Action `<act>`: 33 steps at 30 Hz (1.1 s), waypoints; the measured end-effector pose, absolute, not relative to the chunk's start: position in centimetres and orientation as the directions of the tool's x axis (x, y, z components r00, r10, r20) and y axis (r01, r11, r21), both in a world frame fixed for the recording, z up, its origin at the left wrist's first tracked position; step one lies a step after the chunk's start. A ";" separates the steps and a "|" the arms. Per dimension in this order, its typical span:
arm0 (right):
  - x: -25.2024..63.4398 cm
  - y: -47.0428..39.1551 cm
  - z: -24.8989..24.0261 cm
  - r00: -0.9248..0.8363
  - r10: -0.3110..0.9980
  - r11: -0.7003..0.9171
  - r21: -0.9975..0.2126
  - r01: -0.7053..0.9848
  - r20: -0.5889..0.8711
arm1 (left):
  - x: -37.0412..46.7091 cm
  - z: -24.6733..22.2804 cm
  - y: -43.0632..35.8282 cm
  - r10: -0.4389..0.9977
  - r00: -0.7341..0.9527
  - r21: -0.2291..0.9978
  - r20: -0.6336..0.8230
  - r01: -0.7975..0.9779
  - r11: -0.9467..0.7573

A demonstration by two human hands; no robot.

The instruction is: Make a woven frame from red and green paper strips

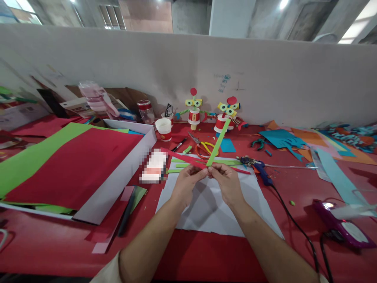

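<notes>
Over a white sheet (218,212), both of my hands meet with their fingertips close together. My left hand (187,182) is closed in a pinch on a red paper strip (188,158), which runs up and to the left. Pinched in my right hand (226,181) is a light green paper strip (218,144) that slants up and to the right. The two strips meet at my fingertips; whether they are glued there I cannot tell. Behind the hands, more green strips (176,171) and another red strip (244,171) lie across the sheet's far edge.
A box (118,177) of red and green paper stands left. Scissors (203,150), a marker (179,144) and paper cups (163,129) lie or stand beyond the sheet. Two paper-cup figures (194,116) are by the wall. A corded glue gun (263,173) sits right.
</notes>
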State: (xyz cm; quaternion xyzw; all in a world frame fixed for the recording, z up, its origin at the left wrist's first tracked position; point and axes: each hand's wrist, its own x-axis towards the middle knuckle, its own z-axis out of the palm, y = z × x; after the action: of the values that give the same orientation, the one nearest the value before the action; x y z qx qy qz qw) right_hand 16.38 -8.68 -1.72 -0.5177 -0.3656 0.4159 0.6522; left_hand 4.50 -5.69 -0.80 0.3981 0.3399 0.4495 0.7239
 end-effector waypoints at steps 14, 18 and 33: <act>15.1 -9.2 -2.3 0.453 0.891 0.095 -0.989 -0.115 0.033 | 4.5 -1.1 -5.4 0.949 0.291 0.924 -0.121 -0.316 0.215; 15.2 -9.2 -2.4 0.425 0.904 0.105 -0.988 -0.110 0.049 | 4.5 -1.0 -5.1 0.955 0.273 0.936 -0.112 -0.295 0.194; 15.2 -9.3 -1.7 0.267 0.959 0.153 -0.964 -0.219 0.091 | 3.4 -1.4 -3.8 0.831 0.440 0.742 -0.341 -0.417 0.525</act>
State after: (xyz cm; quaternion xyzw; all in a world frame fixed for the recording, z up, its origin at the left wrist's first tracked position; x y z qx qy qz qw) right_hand 15.24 -9.27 -1.72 -0.4644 -0.3984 0.4560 0.6463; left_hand 3.36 -3.84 -1.37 0.2902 0.3561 0.3912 0.7974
